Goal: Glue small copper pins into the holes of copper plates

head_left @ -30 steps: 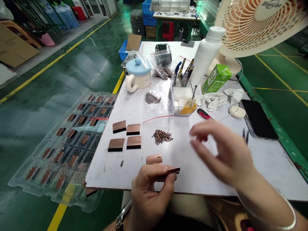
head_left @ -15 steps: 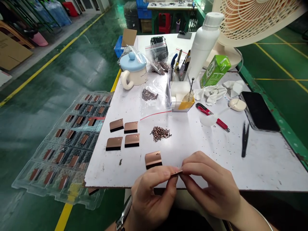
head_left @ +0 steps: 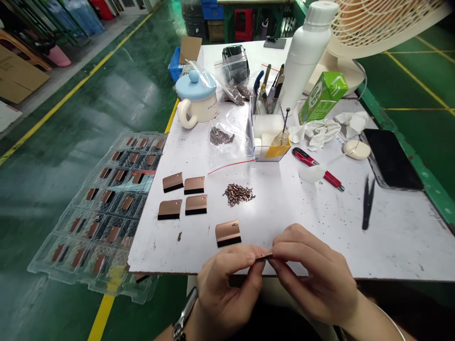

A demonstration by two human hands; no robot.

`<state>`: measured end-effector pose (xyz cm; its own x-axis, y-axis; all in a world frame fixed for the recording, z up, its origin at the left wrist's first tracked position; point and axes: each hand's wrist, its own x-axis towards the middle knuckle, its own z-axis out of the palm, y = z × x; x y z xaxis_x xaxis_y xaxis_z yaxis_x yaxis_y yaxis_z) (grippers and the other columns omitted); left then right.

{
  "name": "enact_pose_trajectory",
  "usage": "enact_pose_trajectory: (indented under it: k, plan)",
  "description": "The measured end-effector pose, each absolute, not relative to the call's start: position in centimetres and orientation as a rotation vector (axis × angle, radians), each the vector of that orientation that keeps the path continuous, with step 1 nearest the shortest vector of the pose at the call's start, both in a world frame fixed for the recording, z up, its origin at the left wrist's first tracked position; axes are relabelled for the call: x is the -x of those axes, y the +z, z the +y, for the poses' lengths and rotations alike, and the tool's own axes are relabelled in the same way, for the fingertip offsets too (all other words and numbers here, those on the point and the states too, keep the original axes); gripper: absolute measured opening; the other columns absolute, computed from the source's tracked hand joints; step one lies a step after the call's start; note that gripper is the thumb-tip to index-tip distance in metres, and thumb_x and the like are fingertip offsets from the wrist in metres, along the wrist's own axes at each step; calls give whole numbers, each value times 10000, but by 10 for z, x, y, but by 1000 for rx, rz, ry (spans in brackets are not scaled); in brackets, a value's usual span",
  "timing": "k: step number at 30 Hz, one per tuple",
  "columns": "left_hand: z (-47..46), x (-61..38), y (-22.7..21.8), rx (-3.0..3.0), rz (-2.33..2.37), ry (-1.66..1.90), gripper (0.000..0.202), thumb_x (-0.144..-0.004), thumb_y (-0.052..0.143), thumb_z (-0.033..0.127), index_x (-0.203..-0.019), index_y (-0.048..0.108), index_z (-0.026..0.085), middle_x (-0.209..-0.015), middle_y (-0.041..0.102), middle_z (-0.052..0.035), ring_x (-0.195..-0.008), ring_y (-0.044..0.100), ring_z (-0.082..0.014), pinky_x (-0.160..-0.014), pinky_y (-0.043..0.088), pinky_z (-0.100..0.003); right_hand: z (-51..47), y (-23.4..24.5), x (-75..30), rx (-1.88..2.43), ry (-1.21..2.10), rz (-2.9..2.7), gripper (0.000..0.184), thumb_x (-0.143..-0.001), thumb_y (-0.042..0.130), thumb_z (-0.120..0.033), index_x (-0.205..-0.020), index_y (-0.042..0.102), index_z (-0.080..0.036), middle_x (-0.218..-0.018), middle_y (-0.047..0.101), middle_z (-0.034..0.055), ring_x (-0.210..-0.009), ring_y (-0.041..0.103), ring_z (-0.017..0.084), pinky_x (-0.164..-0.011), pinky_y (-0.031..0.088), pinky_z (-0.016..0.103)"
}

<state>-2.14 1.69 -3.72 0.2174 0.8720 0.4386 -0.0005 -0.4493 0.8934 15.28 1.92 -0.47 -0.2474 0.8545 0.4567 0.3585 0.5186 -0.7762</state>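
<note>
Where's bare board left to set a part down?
Bare white board lies right of the right hand, below the tweezers. Another patch sits between the copper screw pile and the red cutter. Crowded: the far end, around the clear tool holder and blue-lidded mug.

Copper-pink metal plates (head_left: 228,232) with black edges.

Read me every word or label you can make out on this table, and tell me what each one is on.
Mug: "CHIL", the rest too small to read.
Green carton: large white lettering, too blurred to read.
Nothing else is legible.
</note>
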Motion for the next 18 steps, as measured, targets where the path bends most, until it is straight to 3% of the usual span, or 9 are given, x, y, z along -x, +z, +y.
enact_pose_trajectory:
  k: [7, 13, 18]
  plan:
    - [16, 12, -36, -1602, 1104, 1240, 319, -810, 613, 4, -1034, 570, 228, -948, 682, -7, -865, 690, -141, -782, 591, -244, 19, -15, -159, 1133, 613, -1877, 193, -834, 544, -37, -984, 567, -157, -847, 589, 51, -795, 552, 140, -667, 514, 275]
    - [22, -2, -35, -2047, 1323, 1046, 140, -808, 629, 96, -903, 595, 193, -813, 662, -37, -987, 563, -264, -875, 470, -455, 16, -25, -185, 1411, 447, -1864, 125, -857, 598, -151, -970, 554, -183, -844, 569, 24, -777, 548, 131, -673, 476, 266]
    - [32, -1, -35, -2294, 1563, 862, 128, -808, 688, 202, -923, 633, 195, -1032, 664, -80, -1010, 479, -305, -859, 367, -460, 10, -28, -202, 1511, 354, -1849, 157, -862, 603, -201, -1016, 568, -202, -844, 577, 20, -775, 556, 144, -691, 460, 285]
